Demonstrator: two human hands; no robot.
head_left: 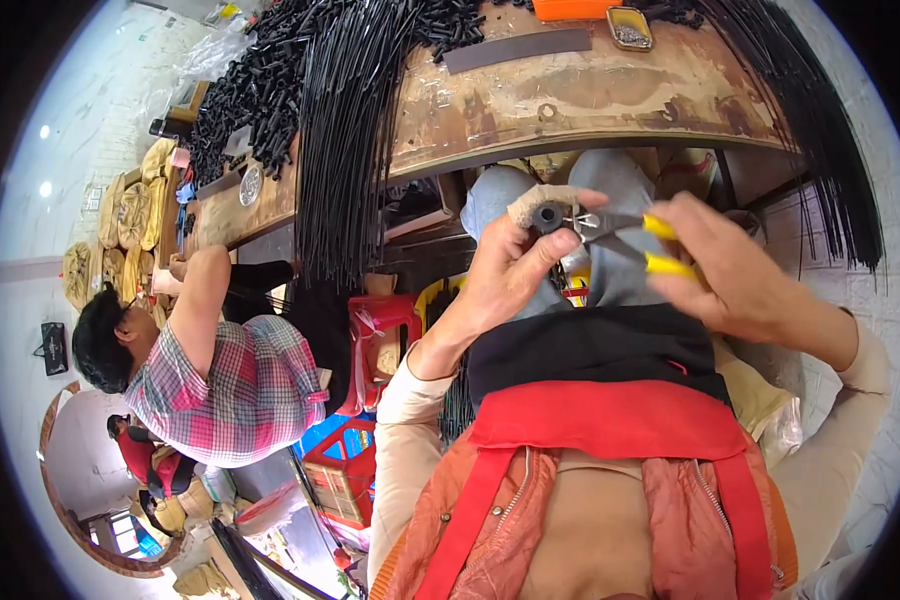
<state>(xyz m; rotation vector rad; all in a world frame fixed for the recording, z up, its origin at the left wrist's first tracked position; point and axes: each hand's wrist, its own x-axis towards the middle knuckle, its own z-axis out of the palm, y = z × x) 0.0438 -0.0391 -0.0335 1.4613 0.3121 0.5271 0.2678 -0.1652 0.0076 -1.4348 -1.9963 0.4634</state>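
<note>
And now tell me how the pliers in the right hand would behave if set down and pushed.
The pliers would probably feel stiff, since their dark arms look like solid metal. The yellow handles may swing a little at the pivot, as they stand spread apart. Rolling seems unlikely, given that forked shape.

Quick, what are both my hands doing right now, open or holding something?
Left hand: closed, holding a round black piece.
Right hand: closed, holding yellow-handled pliers, handles apart.
</note>
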